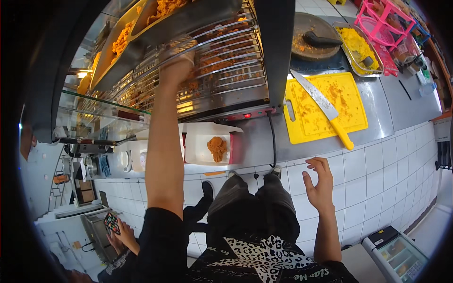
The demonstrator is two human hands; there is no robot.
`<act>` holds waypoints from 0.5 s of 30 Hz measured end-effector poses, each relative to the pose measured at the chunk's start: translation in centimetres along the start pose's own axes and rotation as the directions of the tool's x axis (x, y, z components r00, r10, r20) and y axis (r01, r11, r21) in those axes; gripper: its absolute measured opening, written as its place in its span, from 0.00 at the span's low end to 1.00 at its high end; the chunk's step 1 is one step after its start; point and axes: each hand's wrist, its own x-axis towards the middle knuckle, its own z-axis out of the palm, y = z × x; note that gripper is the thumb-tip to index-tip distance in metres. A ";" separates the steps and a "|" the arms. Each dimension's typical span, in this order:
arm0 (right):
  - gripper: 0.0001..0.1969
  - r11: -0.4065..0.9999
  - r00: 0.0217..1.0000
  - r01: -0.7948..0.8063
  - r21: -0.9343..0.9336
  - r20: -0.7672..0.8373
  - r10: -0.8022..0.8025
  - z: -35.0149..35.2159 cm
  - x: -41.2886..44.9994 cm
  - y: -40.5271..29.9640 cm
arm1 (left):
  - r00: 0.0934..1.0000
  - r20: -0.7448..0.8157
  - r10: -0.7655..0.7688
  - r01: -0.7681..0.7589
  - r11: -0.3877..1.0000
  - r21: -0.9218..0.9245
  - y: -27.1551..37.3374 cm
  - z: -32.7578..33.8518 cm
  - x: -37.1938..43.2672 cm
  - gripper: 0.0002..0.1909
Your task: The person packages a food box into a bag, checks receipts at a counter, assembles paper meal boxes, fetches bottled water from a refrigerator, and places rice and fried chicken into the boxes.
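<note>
My left hand (178,60) reaches into a heated food display cabinet (230,102). It is blurred and partly hidden by the wires of a metal rack (230,72), and a pale covering seems to wrap its fingers. Pieces of fried food lie beneath the wires around it, but whether it grips one cannot be made out. Under my left forearm, an open paper box (198,152) on the steel counter holds one piece of fried chicken (217,149). My right hand (318,184) hangs over the tiled floor, fingers apart and holding nothing.
Metal trays (120,67) of fried chicken fill the upper cabinet. A knife (318,97) lies across a yellow cutting board (348,106). Beyond stand a stone mortar (300,26) with pestle (322,39) and a tray of yellow food (357,46). Another person's hands (124,235) hold a phone at left.
</note>
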 end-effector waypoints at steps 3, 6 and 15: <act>0.16 1.000 1.000 -0.016 0.008 0.022 0.016 0.2 -0.6 1.0 | 0.990 0.134 -0.033 0.014 0.990 0.140 -2.3 1.0 3.4 0.17; 0.16 0.999 0.999 -0.036 0.006 0.028 0.036 0.2 -1.1 1.7 | 0.996 0.081 -0.033 0.022 0.991 0.129 -2.0 2.3 3.0 0.19; 0.14 0.998 0.998 -0.056 -0.032 0.036 0.057 -0.2 -1.7 3.4 | 0.945 0.307 -0.111 0.037 0.971 0.237 -4.8 1.4 5.1 0.21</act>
